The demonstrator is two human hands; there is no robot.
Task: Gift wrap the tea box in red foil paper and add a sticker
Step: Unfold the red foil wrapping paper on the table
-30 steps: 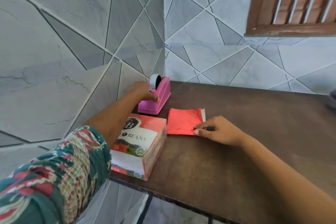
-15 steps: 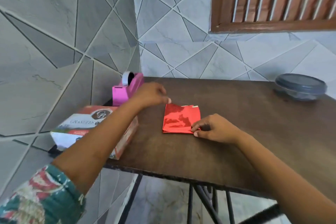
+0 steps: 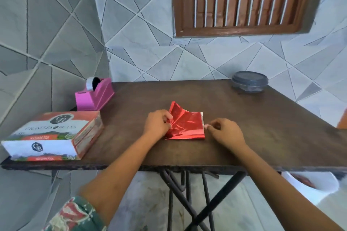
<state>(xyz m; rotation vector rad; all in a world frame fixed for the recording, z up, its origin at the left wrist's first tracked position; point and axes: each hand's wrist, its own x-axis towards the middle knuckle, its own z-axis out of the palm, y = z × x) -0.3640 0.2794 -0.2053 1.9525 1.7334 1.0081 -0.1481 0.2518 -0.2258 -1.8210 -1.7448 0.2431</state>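
Folded red foil paper [image 3: 185, 125] lies near the middle of the brown table [image 3: 262, 122], well apart from the tea box [image 3: 54, 135], which rests flat at the table's left front corner with a pink tape dispenser [image 3: 94, 93] just behind it. A lidded grey container [image 3: 249, 81] stands at the far right. The left hand [image 3: 158, 124] pinches the foil's left edge with curled fingers, so that the top layer rises in a crumpled peak. The right hand [image 3: 225, 131] sits just beside the right edge with its fingers curled and one fingertip at the white-backed border. Whether it pinches that edge or merely steadies it cannot be told. The foil appears very light, thin and limp. It probably holds any crease it is given, slides easily on the smooth wood and tears if pulled hard, so it is best taken at opposite edges or corners and drawn open gently. The box looks like light, stiff card and can be grasped by its long sides. Compared with half a second earlier, the left hand, then poised above the foil's upper left corner, now grips the sheet. The foil, then flat and square, is partly lifted and wrinkled, and the right hand has shifted from the lower right corner to the right edge. A second ago the left hand rested on the dispenser.
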